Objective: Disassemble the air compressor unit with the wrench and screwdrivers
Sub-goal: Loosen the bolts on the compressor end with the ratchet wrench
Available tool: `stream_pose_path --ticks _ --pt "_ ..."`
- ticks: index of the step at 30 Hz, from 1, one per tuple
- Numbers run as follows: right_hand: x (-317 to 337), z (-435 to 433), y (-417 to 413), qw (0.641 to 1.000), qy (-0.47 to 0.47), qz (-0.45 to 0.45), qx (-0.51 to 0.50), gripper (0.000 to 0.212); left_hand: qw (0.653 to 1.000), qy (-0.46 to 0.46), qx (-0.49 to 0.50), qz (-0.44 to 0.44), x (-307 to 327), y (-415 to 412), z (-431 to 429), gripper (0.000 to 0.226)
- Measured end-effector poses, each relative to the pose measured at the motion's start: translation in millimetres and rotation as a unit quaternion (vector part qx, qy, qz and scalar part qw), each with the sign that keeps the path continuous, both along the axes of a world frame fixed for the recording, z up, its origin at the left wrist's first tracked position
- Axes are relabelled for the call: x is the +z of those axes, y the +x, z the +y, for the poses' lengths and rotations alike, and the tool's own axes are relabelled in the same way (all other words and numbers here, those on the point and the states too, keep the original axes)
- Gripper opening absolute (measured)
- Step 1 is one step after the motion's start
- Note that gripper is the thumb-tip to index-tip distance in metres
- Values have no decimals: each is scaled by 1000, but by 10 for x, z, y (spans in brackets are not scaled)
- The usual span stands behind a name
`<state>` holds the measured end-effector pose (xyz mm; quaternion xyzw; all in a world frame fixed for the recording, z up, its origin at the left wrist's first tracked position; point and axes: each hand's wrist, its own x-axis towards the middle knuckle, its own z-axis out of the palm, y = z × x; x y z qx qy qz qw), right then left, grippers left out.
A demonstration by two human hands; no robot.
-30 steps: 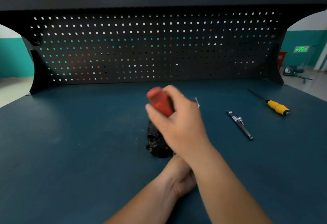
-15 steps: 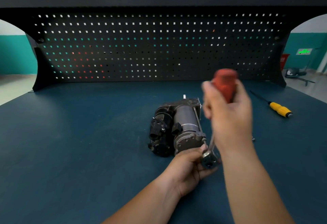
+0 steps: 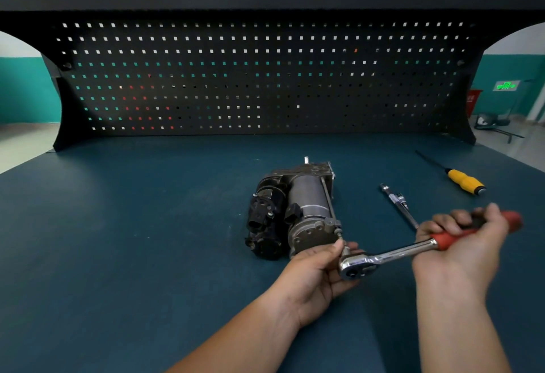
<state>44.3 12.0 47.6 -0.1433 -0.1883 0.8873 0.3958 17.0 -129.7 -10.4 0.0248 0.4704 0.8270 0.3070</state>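
Compressor point(image 3: 295, 210) lies on the worktop point(image 3: 132, 240), head view: your left hand point(image 3: 312, 279) cups the head of the ratchet wrench point(image 3: 392, 255) at its near end, your right hand point(image 3: 463, 243) grips the red handle; yellow screwdriver point(image 3: 465, 181) and slim steel tool point(image 3: 398, 204) lie right

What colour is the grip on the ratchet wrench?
Red: the grip of the chrome ratchet wrench, held in the right hand. Head view shows it best.

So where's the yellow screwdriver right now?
In the head view the yellow screwdriver lies on the blue bench at the far right, just beyond the thin silver tool and well right of the air compressor.
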Motion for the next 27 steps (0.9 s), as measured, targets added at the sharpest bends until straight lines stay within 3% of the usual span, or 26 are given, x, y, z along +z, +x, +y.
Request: stream_pose_path --ticks 4,8,11,14,19,22,24,27 --pt "193 -125 -29 993 115 24 -5 17 1000 16 -7 -3 12 -2 -17 24" --pt "409 -385 -56 955 288 64 -1 14 1000 14 -14 -2 24 -2 -27 30" --pt "470 -561 -82 908 412 65 32 12 1000 6 -11 -2 11 -16 -40 26" --pt "468 -754 -91 837 545 26 26 15 1000 3 -17 6 20 -2 -48 18" --pt "396 -1020 -93 752 658 37 -17 20 999 4 -36 5 45 6 -68 20" --pt "392 -1009 -97 763 645 36 0 19 999 5 -33 13 56 2 -64 23" --pt "427 -908 -98 806 590 31 33 23 1000 7 -17 11 55 -1 -50 29" --pt "492 -695 -109 886 456 41 75 10 1000 7 3 5 33 -16 -23 17"
